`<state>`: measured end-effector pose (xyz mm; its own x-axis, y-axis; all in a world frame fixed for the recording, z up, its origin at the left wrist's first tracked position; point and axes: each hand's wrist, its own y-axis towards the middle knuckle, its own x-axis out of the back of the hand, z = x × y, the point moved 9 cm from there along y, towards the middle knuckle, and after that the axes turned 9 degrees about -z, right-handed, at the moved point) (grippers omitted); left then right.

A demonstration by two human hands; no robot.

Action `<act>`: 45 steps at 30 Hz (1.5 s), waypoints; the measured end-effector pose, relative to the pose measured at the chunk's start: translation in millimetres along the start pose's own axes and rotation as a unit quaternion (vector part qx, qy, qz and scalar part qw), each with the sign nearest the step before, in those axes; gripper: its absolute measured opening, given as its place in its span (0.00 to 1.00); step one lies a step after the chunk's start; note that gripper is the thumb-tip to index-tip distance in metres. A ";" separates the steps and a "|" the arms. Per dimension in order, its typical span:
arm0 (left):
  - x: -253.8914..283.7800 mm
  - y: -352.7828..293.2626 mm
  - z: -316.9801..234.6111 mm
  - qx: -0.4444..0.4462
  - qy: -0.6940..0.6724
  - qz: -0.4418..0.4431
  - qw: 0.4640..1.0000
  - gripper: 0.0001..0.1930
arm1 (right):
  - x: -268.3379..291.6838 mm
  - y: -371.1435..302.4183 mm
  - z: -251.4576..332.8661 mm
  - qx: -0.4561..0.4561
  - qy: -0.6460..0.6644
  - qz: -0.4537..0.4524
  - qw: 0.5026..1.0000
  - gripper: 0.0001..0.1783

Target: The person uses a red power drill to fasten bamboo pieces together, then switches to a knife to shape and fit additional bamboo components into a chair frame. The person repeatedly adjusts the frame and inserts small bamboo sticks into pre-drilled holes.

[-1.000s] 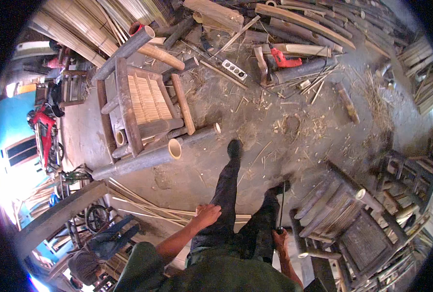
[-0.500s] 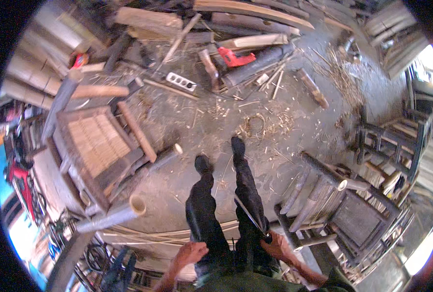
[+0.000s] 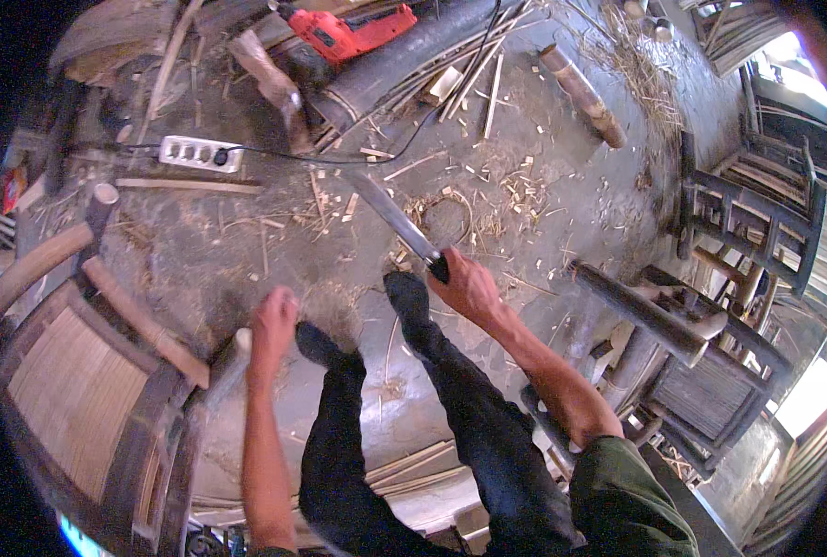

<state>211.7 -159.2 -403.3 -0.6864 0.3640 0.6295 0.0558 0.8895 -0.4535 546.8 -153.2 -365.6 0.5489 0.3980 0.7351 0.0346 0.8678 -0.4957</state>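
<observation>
My right hand (image 3: 469, 286) is wrapped round the dark handle of a long knife (image 3: 390, 213). The straight, flat metal blade slants away to the far left, above the littered floor. My left hand (image 3: 275, 318) has its fingers curled in, with nothing visible in them. It hangs beside the cut end of a bamboo pole (image 3: 239, 345) at the left chair, apart from the knife. Beyond the blade tip lies a thick dark bamboo pole (image 3: 385, 70), with a red power tool (image 3: 348, 35) on top of it.
A bamboo chair (image 3: 79, 399) with a slatted panel stands at left, another dark chair (image 3: 701, 390) at right. A white power strip (image 3: 200, 154) with a black cable lies far left. Wood chips (image 3: 525, 195) litter the floor. A short bamboo piece (image 3: 582, 96) lies far right.
Both hands have reached forward from beside my legs, the right one carrying the knife out over the floor. My view has moved closer to the power tool and the power strip.
</observation>
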 end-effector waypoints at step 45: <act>109.7 205.8 143.1 0.064 0.058 -0.439 0.894 0.20 | -99.3 82.4 -93.6 0.216 -0.107 -0.307 0.921 0.24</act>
<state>44.0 24.3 -517.9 -0.3447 -0.4273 0.8358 -0.5566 0.8100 0.1845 573.3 -149.0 -522.7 0.3576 -0.1968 0.9129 -0.0779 0.9678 0.2392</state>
